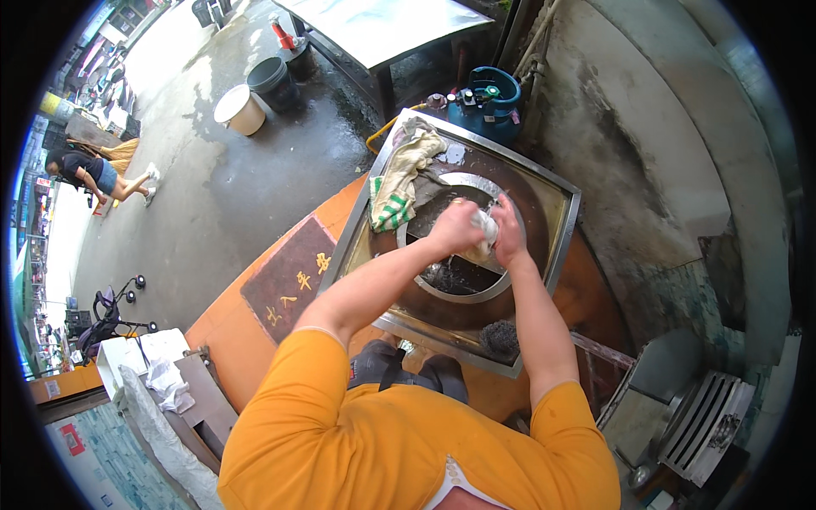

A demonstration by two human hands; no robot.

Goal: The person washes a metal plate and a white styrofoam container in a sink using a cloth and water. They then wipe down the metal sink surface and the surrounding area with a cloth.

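Observation:
My left hand [458,226] grips a wet, whitish cloth [487,227], slightly blurred. My right hand [508,233] presses on the cloth's other side, its fingers partly curled. Both hands are above the round opening of a steel-framed gas stove [542,312], inside its metal ring [472,294]. Water drips below the cloth onto the dark wet interior. Left of the ring, a cream towel with green stripes [408,172] lies bunched over the stove's corner. A dark scouring pad [500,338] rests on the near edge, beside my right forearm.
Behind the stove stands a blue gas cylinder [488,115] with a yellow hose [380,135]. A metal-topped table [389,25], a white bucket [240,111] and a black bucket [275,83] are beyond. A mat [287,280] bears writing. A person [105,175] walks at left.

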